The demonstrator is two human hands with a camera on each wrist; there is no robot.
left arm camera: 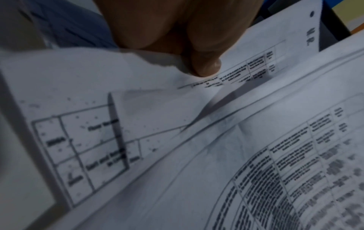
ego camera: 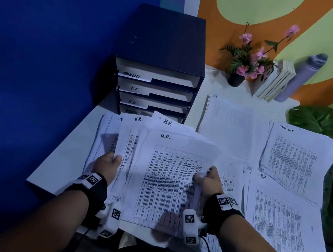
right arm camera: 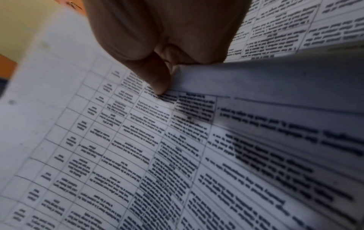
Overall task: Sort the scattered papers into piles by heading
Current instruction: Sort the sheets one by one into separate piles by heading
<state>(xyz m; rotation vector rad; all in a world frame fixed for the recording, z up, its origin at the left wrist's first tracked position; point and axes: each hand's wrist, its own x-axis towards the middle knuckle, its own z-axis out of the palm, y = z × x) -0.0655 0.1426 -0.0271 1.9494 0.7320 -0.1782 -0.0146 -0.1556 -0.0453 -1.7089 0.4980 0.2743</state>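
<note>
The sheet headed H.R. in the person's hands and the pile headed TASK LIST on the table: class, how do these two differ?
The H.R. sheet is held up, curved, pinched by the left hand and right hand; the TASK LIST pile lies flat on the table, untouched. The sheet sits in front of the person; the pile lies far right. Both carry handwritten headings over printed tables.

Both forearms reach forward, each wrist wearing a black strap. The left hand (ego camera: 107, 165) pinches paper with its thumb on top. The right hand (ego camera: 209, 181) is curled around a sheet's edge.
</note>
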